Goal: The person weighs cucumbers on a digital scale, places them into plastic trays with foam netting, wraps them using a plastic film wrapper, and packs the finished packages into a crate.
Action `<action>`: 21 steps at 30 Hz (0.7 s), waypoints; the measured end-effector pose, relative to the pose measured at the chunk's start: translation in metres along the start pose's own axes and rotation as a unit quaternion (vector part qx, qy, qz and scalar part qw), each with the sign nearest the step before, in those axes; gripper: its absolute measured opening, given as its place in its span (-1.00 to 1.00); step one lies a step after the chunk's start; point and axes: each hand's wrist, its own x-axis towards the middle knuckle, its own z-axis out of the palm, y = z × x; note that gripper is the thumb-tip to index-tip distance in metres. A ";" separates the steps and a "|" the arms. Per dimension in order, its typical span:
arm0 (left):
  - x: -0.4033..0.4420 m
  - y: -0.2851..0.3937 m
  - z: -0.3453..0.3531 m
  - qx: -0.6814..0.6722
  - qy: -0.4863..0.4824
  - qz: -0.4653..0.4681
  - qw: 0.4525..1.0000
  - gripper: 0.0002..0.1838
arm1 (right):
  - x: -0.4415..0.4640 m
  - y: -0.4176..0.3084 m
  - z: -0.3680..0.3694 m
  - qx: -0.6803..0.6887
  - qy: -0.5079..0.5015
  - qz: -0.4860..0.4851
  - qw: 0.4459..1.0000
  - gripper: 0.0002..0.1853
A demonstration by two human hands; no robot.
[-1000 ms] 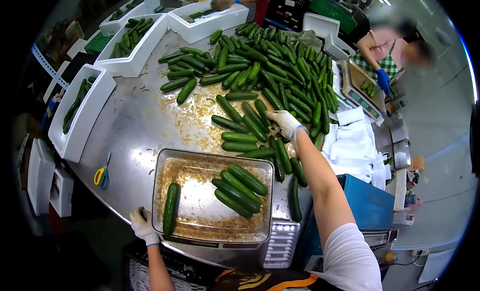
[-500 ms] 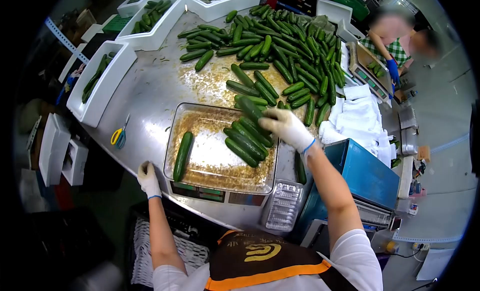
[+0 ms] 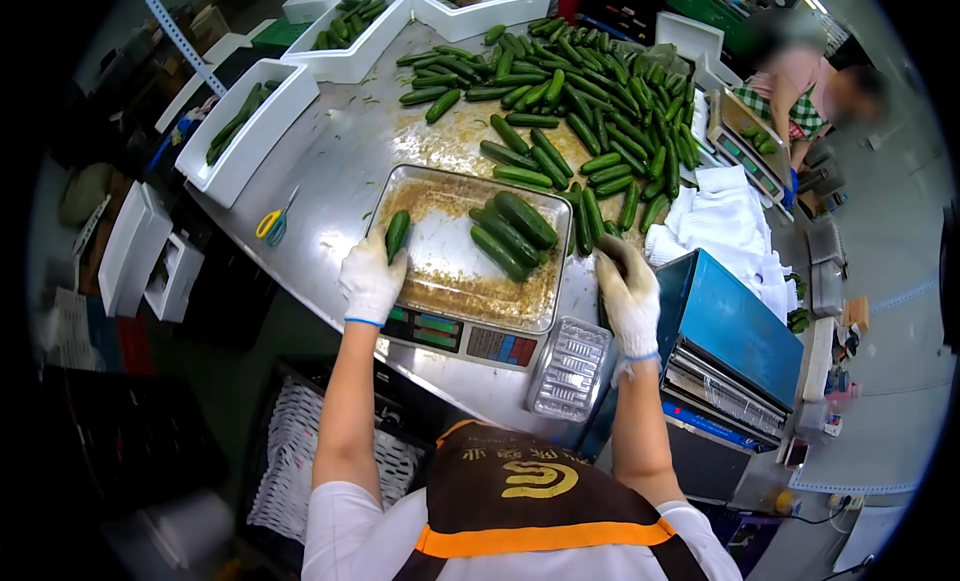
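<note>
In the head view my left hand (image 3: 373,279), in a white glove, is closed round the lower end of a single cucumber (image 3: 398,231) at the left of a shallow metal tray (image 3: 455,301). Several more cucumbers (image 3: 512,233) lie side by side in the tray's right half. The tray rests on a scale (image 3: 437,329) with green displays. My right hand (image 3: 630,299), also gloved, is just off the tray's right edge, its thumb and fingers apart with nothing visible between them. A dark cucumber beside the scale is mostly hidden by this hand.
A large pile of cucumbers (image 3: 600,91) covers the table's far side. White foam boxes (image 3: 240,146) line the left. Scissors (image 3: 272,226), a clear plastic tray (image 3: 570,371), white cloths (image 3: 715,221) and a blue machine (image 3: 745,321) are around. A co-worker (image 3: 800,91) stands at the far right.
My right hand has let go of the cucumber over the tray and moved down and right. My left hand has moved from the table edge to the single cucumber. The view has shifted.
</note>
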 end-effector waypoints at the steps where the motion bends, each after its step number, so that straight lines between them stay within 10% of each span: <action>1: -0.002 -0.002 -0.005 -0.076 0.012 -0.031 0.997 -0.45 | -0.011 0.008 -0.009 0.021 0.013 -0.007 1.000 -0.68; 10: -0.029 -0.025 -0.096 -0.411 0.164 -0.055 0.895 -0.57 | -0.077 0.016 -0.028 0.027 -0.042 0.074 0.996 -0.75; 12: -0.035 -0.032 -0.095 -0.415 0.170 -0.051 0.892 -0.57 | -0.092 0.011 -0.022 -0.075 -0.078 -0.055 0.993 -0.74; 14: -0.039 -0.037 -0.092 -0.412 0.171 -0.052 0.893 -0.58 | -0.106 0.021 -0.018 -0.155 -0.155 -0.174 0.960 -0.71; 21: -0.049 -0.035 -0.087 -0.396 0.134 -0.060 0.906 -0.57 | -0.147 0.054 -0.022 -0.396 -0.418 -0.100 0.811 -0.67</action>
